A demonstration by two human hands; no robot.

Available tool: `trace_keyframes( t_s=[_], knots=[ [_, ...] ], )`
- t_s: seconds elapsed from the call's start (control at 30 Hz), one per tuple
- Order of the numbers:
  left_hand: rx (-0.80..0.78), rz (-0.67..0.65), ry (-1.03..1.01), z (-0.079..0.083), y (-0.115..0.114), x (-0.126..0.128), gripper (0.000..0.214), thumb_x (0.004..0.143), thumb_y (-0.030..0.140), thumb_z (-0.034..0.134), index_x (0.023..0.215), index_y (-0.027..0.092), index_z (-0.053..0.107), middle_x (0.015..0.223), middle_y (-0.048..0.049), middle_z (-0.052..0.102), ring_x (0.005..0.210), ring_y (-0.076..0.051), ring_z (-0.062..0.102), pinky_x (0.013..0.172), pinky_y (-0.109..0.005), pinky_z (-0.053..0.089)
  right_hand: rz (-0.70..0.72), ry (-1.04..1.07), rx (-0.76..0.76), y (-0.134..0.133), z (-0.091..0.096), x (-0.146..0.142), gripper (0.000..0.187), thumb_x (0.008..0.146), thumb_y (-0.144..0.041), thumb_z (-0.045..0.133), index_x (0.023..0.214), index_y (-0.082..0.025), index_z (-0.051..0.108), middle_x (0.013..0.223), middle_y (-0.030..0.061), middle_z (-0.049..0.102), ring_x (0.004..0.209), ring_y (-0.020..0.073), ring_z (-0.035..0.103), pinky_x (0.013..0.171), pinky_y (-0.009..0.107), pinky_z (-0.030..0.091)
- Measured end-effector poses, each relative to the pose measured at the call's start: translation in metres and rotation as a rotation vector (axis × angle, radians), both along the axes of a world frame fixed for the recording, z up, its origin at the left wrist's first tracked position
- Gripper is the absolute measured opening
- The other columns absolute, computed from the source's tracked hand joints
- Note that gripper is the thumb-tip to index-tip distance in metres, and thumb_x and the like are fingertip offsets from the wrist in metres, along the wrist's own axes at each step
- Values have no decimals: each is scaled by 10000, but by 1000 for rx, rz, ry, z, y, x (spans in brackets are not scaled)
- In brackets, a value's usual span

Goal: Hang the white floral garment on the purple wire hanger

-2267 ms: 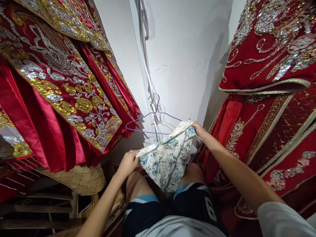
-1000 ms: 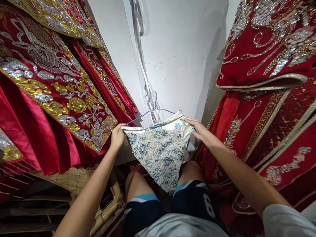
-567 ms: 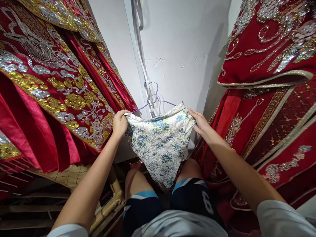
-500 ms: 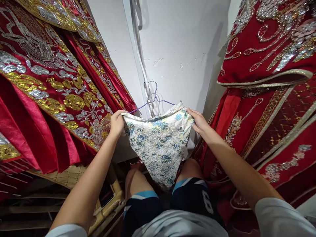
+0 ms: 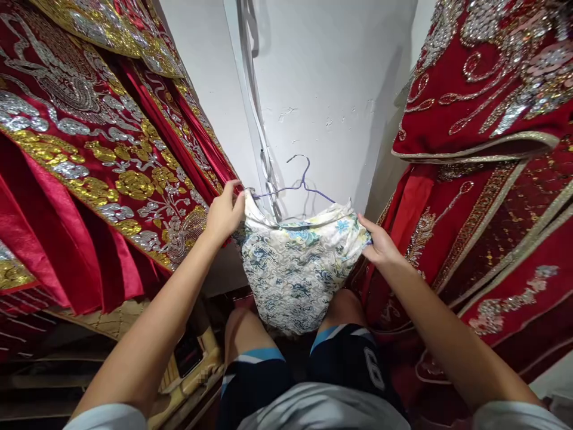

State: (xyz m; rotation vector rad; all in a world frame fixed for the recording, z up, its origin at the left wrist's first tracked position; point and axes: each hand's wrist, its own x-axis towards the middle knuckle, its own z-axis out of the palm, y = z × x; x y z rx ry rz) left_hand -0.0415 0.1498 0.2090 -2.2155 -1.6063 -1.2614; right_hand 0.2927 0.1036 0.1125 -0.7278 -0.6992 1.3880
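A white floral top [image 5: 295, 280] with blue, grey and yellow print hangs spread in front of my knees. Inside it sits a purple wire hanger [image 5: 304, 184], whose hook and sloping arms show above the neckline. My left hand [image 5: 225, 214] pinches the top's upper left corner, close to the hanger's end. On the other side, my right hand [image 5: 379, 242] grips the upper right corner, thumb in front and fingers partly hidden behind the cloth. The lower hem falls between my thighs.
Red garments with gold and silver sequins [image 5: 134, 182] hang on the left, and beaded red garments [image 5: 474, 113] hang on the right. A white wall [image 5: 331, 71] with a vertical strip [image 5: 244, 71] stands ahead. A bamboo-like frame [image 5: 201, 364] is at lower left.
The top and hanger have shifted to the right. My left hand has risen and moved its hold nearer the hanger's end. My right hand has moved right and slightly down, still gripping.
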Motion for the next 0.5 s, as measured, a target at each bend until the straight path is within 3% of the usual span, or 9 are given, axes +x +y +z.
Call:
trace_keyframes(
  t_s=[0.1,0.2,0.33,0.43,0.5],
  knots=[
    [-45,-80,151,-8,-13,13,349,945,364,447,1181,168,613,739,-40,626,715,-231,595,704,-303,416,-12,-51,10,-22,-12,-2,233,786,-425,724,907,-227,700,870,62,759,959,299,705,837,427,588],
    [-54,-158,199,-28,-16,19,259,921,399,487,960,183,625,703,-32,563,716,-222,554,686,-298,387,35,-123,42,-49,-20,-19,274,780,-460,733,940,-239,716,900,58,753,943,291,701,810,402,577],
    [-58,-208,-228,-53,-11,17,336,924,404,474,649,212,448,628,1,450,643,-173,460,642,-292,343,204,-249,208,-97,-15,-49,370,843,-547,645,1017,-233,735,951,80,745,893,279,693,790,385,552],
    [-47,-176,-473,-60,-3,22,466,994,481,309,605,228,352,574,14,365,568,-153,400,575,-298,326,365,-417,509,-131,-3,-68,440,887,-578,580,1145,-252,724,1090,104,735,1011,288,676,893,403,514],
    [-66,-177,-566,-59,2,32,530,1023,498,176,612,226,370,563,17,362,541,-144,405,555,-297,356,453,-441,613,-146,1,-79,432,920,-555,545,1169,-249,720,1102,114,743,1017,281,688,890,403,516]
  ],
)
